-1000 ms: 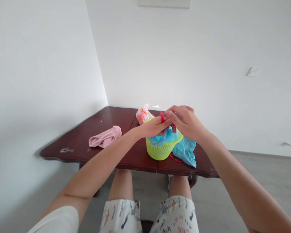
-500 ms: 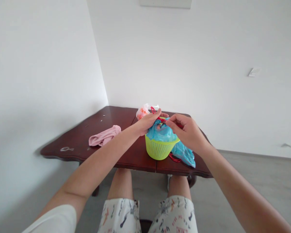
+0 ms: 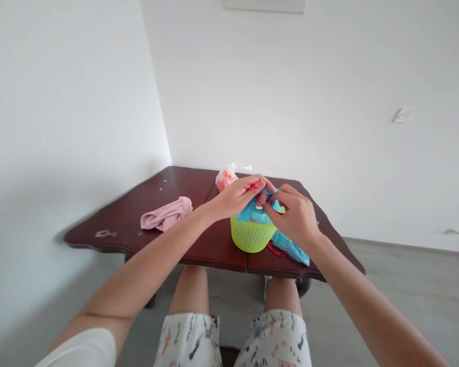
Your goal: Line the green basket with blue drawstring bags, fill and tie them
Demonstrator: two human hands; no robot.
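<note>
A blue plastic drawstring bag [image 3: 252, 213] sits in a yellow-green mesh basket [image 3: 252, 238], its upper part gathered above the rim. My left hand [image 3: 240, 194] is closed on the top of this bag, and a bit of red drawstring [image 3: 254, 186] shows between its fingers. Opposite it, my right hand [image 3: 296, 210] pinches the bag's edge, with the fingertips of both hands almost meeting. My hands cover much of the bag's mouth. Beside the basket lies a second blue bag [image 3: 291, 248] with a red cord [image 3: 276, 250].
The dark red wooden table [image 3: 199, 250] stands against white walls. On its left lies a folded pink cloth [image 3: 166, 214], near a small clear loop-shaped object [image 3: 105, 233]. Behind the basket is a white plastic bag with orange print [image 3: 225, 178].
My left hand has shifted right and curled its fingers round the bag and red drawstring. My right hand has moved slightly right, and the bag's edge is now drawn up between both hands.
</note>
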